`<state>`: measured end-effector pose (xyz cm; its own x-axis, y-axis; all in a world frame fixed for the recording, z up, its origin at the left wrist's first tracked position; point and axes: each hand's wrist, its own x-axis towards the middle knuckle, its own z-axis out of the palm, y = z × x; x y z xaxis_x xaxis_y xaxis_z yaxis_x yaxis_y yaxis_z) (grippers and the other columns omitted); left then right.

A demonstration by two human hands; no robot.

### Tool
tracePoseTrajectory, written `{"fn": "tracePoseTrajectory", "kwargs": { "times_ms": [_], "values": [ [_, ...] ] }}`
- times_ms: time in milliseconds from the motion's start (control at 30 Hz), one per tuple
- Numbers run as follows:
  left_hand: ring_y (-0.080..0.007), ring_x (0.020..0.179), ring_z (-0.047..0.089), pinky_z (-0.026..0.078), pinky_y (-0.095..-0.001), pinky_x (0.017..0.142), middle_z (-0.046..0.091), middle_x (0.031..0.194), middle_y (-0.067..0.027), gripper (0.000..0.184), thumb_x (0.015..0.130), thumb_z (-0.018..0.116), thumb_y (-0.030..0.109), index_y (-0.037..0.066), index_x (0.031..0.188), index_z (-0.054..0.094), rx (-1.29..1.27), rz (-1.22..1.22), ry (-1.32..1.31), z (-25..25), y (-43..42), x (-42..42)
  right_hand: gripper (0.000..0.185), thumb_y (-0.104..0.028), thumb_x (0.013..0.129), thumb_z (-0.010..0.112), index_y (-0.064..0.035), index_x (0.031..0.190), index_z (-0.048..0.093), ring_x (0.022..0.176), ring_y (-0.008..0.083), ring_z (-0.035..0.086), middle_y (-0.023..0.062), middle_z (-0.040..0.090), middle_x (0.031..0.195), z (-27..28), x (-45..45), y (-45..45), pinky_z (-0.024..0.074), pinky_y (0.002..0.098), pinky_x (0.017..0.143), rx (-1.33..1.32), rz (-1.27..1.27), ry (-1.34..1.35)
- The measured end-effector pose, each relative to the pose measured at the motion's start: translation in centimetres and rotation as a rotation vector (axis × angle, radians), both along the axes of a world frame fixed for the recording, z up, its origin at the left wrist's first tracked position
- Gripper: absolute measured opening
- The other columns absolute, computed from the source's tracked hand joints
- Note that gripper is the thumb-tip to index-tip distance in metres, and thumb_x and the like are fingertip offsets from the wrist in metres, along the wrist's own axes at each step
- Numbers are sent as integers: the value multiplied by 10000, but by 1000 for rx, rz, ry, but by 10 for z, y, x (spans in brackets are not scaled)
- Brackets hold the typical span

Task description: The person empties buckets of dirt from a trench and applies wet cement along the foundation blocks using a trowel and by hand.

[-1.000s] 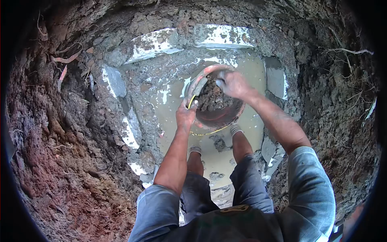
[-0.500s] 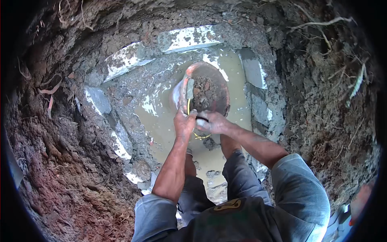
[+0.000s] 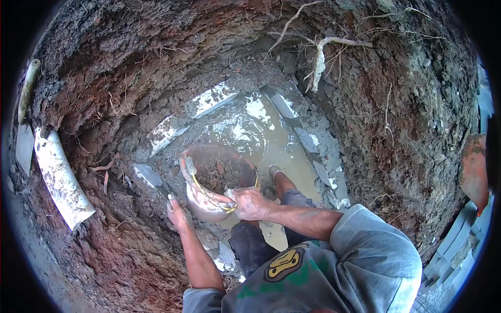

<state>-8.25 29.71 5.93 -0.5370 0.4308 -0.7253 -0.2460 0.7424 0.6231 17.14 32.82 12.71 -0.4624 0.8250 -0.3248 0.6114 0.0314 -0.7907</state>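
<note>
A mud-stained bucket [image 3: 209, 211], tilted, holds dark soil [image 3: 222, 175] with reddish lumps in it. A yellow cord [image 3: 197, 183] runs along its rim from a grey grip piece, and part of the cord reaches my right hand. My right hand [image 3: 248, 203] is closed on the bucket's near rim and the cord. To the left of the bucket, my left hand [image 3: 177, 213] is off the rim with a finger stretched out; nothing shows in it. Its other fingers are partly hidden.
Muddy water [image 3: 292, 151] covers the pit floor around my feet. Grey-white blocks [image 3: 214, 99] line its edges. Steep earth walls with roots [image 3: 334, 44] rise around. At left lies a white pipe [image 3: 60, 180]; at right, a reddish object [image 3: 474, 172] and stacked grey slabs [image 3: 456, 250].
The bucket has moved left and towards me, away from the middle of the water. My left hand has left the rim and moved left; my right hand still holds on. The view has shifted.
</note>
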Motion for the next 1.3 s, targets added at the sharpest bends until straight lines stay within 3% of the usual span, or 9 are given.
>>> {"fn": "tracePoseTrajectory", "kwargs": {
  "times_ms": [100, 267, 333, 400, 533, 667, 967, 1133, 1300],
  "values": [
    [-301, 1234, 416, 340, -445, 1026, 411, 1368, -123, 599, 950, 259, 482, 49, 1348, 375, 138, 254, -608, -34, -51, 5, 185, -120, 693, 587, -35, 854, 554, 790, 358, 620, 169, 624, 776, 14, 16, 6, 490, 439, 687, -42, -104, 93],
    [-300, 1269, 378, 315, -447, 1046, 387, 1392, -108, 653, 942, 208, 529, 61, 1384, 316, 65, -37, -741, -41, 15, 146, 204, -231, 809, 593, -50, 903, 592, 771, 368, 609, 186, 625, 817, 31, 114, 66, 488, 411, 668, -182, -538, 63],
    [-299, 1272, 374, 313, -446, 1047, 385, 1394, -110, 658, 941, 205, 532, 59, 1386, 312, 44, -105, -837, -67, 61, 212, 130, -175, 841, 618, -46, 855, 626, 618, 114, 599, 105, 650, 714, 13, 177, 103, 479, 312, 561, -101, -871, 102],
    [-298, 1274, 371, 310, -445, 1048, 383, 1395, -112, 663, 941, 202, 536, 58, 1387, 309, 40, -121, -937, -98, 111, 270, 141, -140, 864, 606, -27, 780, 616, 588, 52, 495, 35, 631, 649, 4, 227, 141, 436, 269, 519, 7, -1019, 257],
    [-297, 1279, 365, 305, -444, 1051, 378, 1398, -116, 673, 939, 195, 543, 55, 1391, 301, 29, -110, -1086, -137, 168, 331, 67, -97, 819, 609, -33, 838, 607, 596, 82, 473, 48, 549, 621, -17, 251, 150, 408, 292, 527, 110, -883, -44],
    [-295, 1284, 359, 300, -442, 1054, 373, 1401, -120, 683, 937, 189, 549, 52, 1394, 293, 32, -86, -1130, -154, 181, 347, 146, -110, 696, 640, -62, 814, 567, 677, 370, 596, 175, 579, 686, -6, 240, 140, 470, 390, 563, 235, -739, -61],
    [-291, 1295, 344, 289, -439, 1060, 363, 1408, -129, 706, 933, 176, 565, 46, 1401, 276, 103, -10, -1142, -156, 166, 269, 267, -64, 558, 623, -39, 819, 575, 686, 340, 599, 140, 583, 726, -19, 219, 108, 497, 413, 618, 539, -492, -256],
    [-321, 1285, 350, 273, -468, 1056, 355, 1405, -168, 845, 868, 261, 677, 17, 1395, 280, 147, -194, -827, -143, 168, 239, 374, -68, 552, 624, -8, 920, 593, 712, 348, 596, 149, 590, 766, -44, 217, 108, 497, 423, 650, 565, -410, -372],
    [-380, 1375, 79, 74, -607, 1046, 146, 1481, -215, 1059, 753, 227, 821, -6, 1414, 210, 167, -486, -678, -47, 177, 234, 327, -100, 548, 645, -47, 863, 575, 755, 307, 572, 110, 559, 775, -38, 199, 95, 452, 418, 679, 489, -287, -351]
  ]
}}
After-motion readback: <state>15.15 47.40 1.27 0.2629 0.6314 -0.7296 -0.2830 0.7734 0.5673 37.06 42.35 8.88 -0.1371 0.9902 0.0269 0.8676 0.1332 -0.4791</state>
